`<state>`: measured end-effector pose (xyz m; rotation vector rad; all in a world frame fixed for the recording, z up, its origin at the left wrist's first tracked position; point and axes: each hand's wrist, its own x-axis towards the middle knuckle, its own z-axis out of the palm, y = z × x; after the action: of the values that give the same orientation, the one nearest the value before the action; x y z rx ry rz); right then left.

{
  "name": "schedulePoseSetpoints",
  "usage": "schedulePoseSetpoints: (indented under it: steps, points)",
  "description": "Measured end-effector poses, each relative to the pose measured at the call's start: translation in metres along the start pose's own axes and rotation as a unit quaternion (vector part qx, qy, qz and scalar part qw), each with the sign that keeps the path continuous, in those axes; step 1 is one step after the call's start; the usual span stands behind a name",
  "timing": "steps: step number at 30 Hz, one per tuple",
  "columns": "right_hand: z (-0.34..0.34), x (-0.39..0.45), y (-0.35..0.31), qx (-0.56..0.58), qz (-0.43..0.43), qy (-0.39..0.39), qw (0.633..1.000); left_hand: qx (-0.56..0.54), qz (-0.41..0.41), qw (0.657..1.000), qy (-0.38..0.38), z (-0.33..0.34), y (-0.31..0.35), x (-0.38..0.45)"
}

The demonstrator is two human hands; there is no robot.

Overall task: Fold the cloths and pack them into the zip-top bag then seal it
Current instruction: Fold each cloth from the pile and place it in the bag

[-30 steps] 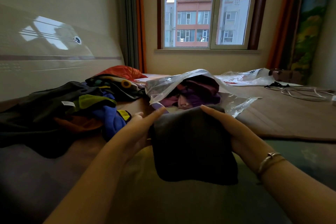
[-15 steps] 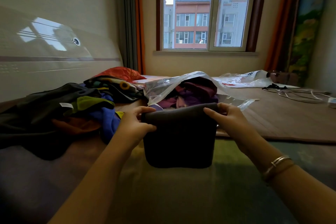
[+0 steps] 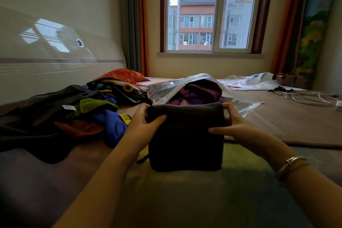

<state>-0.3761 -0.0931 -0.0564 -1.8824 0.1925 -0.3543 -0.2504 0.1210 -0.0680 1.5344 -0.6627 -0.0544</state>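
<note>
A folded dark grey cloth (image 3: 186, 140) stands upright in front of me, held at its top fold. My left hand (image 3: 143, 122) grips its upper left corner and my right hand (image 3: 235, 124) grips its upper right corner. Just behind it lies a clear zip-top bag (image 3: 166, 89) with its mouth open toward me and purple and maroon folded cloths (image 3: 199, 92) inside. A loose pile of unfolded cloths (image 3: 74, 113), black, green, blue and orange, lies to the left.
A red cloth (image 3: 122, 75) lies behind the pile. More clear plastic bags (image 3: 253, 81) and white cables (image 3: 305, 96) lie at the back right on the brown mat (image 3: 286, 122). A wall runs along the left, a window at the back.
The grey cloth went from lying flat under my hands to being folded and lifted upright by its top edge, closer to the bag's mouth. Both hands now grip its upper corners.
</note>
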Motion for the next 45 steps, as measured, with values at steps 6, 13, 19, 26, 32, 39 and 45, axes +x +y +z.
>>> schedulePoseSetpoints:
  steps: [6,13,19,26,32,39,45]
  points:
    - [0.008,-0.001,-0.003,0.186,0.18,-0.015,0.966,-0.04,-0.025,0.998,0.051,0.015,-0.006,0.007]
    - [0.002,0.014,-0.012,0.358,0.044,0.18,0.915,0.156,0.069,0.977,0.129,0.043,-0.025,0.038]
    - [0.015,0.062,0.006,0.447,0.037,0.267,0.853,0.39,0.062,0.911,0.119,0.048,-0.025,0.08]
    - [0.053,0.15,0.008,0.148,-0.076,0.231,0.959,0.343,0.031,0.924,0.166,0.035,-0.032,0.143]
    - [0.074,0.295,0.014,-0.01,-0.057,0.102,0.993,0.269,0.088,0.936,0.209,0.03,-0.021,0.176]
    - [0.085,0.329,0.048,-0.502,-0.112,-0.128,0.848,0.254,0.126,0.951,0.12,0.02,-0.043,0.198]
    - [0.102,0.325,0.054,-0.62,-0.149,0.054,0.769,0.233,0.184,0.941,0.162,0.022,-0.048,0.198]
